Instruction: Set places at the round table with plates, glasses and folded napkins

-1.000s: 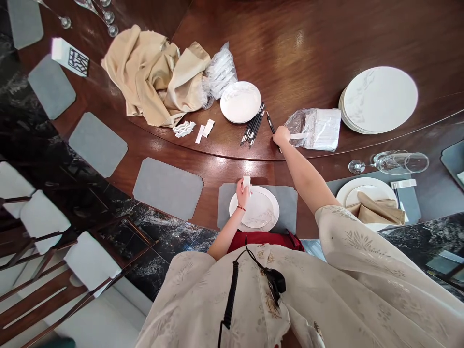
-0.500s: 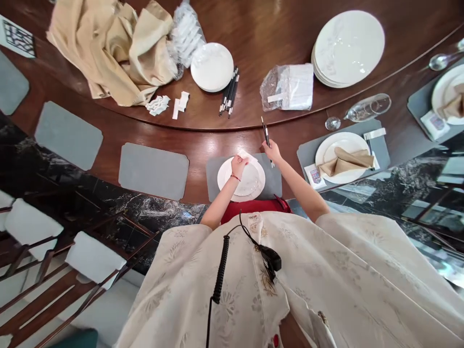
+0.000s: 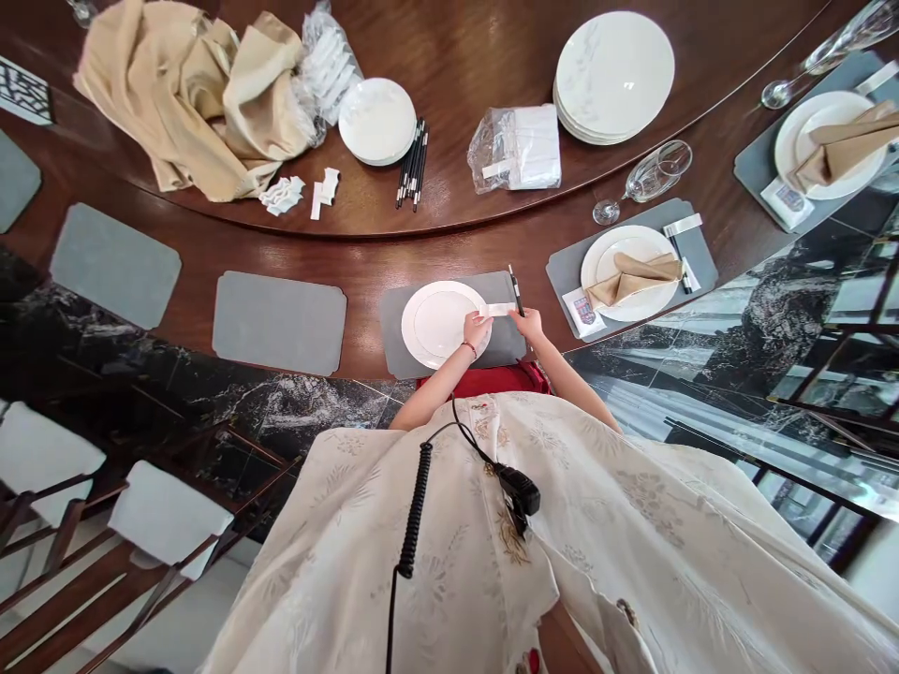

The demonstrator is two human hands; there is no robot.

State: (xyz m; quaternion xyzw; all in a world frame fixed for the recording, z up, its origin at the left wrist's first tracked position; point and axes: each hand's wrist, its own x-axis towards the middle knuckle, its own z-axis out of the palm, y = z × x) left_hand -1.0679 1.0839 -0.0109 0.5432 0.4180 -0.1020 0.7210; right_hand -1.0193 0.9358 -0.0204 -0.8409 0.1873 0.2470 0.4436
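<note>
Chopsticks (image 3: 516,288) — slim, black — now at placemat (image 3: 394,323), beside white strip (image 3: 500,309)

**Dark wood, black stone, daylight from the right**

A large round bench (image 3: 365,262) of glossy reddish-brown wood fills the upper half of the view. Its raised inner disc (image 3: 478,56) sits above a lower outer ring, and soft highlights lie across the polish. Below the rim runs a floor (image 3: 140,393) of black stone with white veins (polished enough to mirror). On the right it carries a bright, pale reflection (image 3: 702,374) crossed by dark bars. At lower left stand two chairs with dark wooden frames and white seat pads, one nearer (image 3: 165,520) and one at the edge (image 3: 38,449), over a paler strip of flooring. The light is even and soft.
</note>
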